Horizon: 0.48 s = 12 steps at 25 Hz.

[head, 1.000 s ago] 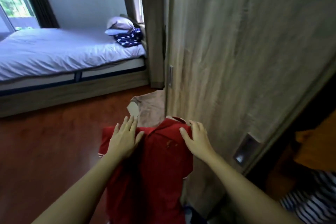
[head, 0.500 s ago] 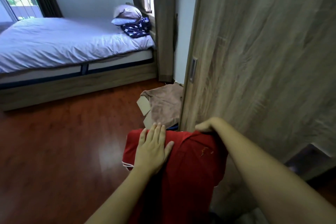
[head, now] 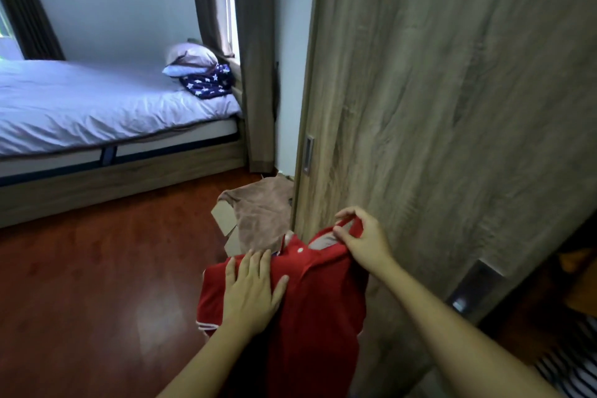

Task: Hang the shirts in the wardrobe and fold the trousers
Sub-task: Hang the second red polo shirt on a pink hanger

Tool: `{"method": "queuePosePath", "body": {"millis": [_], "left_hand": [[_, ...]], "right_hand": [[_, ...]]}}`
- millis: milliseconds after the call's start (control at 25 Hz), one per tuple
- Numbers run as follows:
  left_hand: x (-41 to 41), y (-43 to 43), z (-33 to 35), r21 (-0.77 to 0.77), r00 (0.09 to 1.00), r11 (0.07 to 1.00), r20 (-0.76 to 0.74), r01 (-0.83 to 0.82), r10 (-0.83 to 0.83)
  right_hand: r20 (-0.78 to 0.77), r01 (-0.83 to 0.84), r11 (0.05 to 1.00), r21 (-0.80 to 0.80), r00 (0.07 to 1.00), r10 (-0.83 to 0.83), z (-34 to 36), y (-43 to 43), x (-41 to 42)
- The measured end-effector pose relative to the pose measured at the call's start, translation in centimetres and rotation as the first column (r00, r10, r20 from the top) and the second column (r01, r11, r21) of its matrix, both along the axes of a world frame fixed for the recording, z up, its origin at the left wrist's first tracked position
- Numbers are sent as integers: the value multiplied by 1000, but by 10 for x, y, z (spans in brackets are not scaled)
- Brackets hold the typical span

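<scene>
A red polo shirt (head: 319, 307) with white-trimmed sleeves hangs in front of me, low in the head view. My left hand (head: 252, 291) lies flat on its left shoulder with straight fingers. My right hand (head: 365, 236) pinches the collar at the top right. Close behind the shirt stands the wood-grain sliding wardrobe door (head: 445, 107). What the shirt hangs from is hidden.
A brown cloth (head: 261, 213) drapes over a cardboard box (head: 223, 220) on the red-brown floor (head: 97, 284) beside the door. A bed (head: 106, 113) with pillows stands at the left. Orange and striped clothes (head: 571, 362) show in the open wardrobe at the lower right.
My right hand has lifted from the right shoulder and now pinches the collar, pulling it up. The left hand stays flat on the shirt. My view has tilted up.
</scene>
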<state>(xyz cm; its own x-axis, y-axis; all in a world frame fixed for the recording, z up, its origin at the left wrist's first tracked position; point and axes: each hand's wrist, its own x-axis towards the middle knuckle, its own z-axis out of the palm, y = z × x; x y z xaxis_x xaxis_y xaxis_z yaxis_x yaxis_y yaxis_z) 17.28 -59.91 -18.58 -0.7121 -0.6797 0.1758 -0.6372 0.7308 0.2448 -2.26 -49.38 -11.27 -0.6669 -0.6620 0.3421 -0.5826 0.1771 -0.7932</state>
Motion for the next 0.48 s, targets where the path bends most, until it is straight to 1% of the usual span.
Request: {"method": "queuePosePath", "body": {"millis": [40,80,120,200,240,280,320,360,440,480], "left_hand": [[-4,5,12,9,995,1000,-95,10,-10],[-9,13,31,58,983,996,-178,62,-51],[-15,21,55,71,951,987,-284,145,-119],[-31,41,116,-10,836,959,-487,285,-254],[-40,49,149,-47,783,942,-544,332,-303],[-46,52,175,-42,761,920,-548,390,-347],[-51,53,197,-1,758,887,-519,461,-395],[-54,56,211,56,738,832,-496,552,-457],[-54,67,218,155,658,696,-515,701,-549],[-51,75,213,157,640,669,-507,727,-577]], "right_hand": [[-21,-38,995,-88,999,36,16,12,8],[-43,-76,984,-162,997,70,35,22,16],[-70,-104,972,-212,993,91,54,32,24],[-124,-158,945,-286,984,127,94,50,38],[-152,-182,927,-327,979,138,114,61,44],[-175,-198,908,-370,974,142,132,71,50],[-197,-209,887,-411,971,138,150,81,55],[-216,-206,869,-450,969,118,166,94,58],[-247,-159,845,-511,969,33,196,122,61],[-253,-115,830,-545,967,-32,209,136,61]]}}
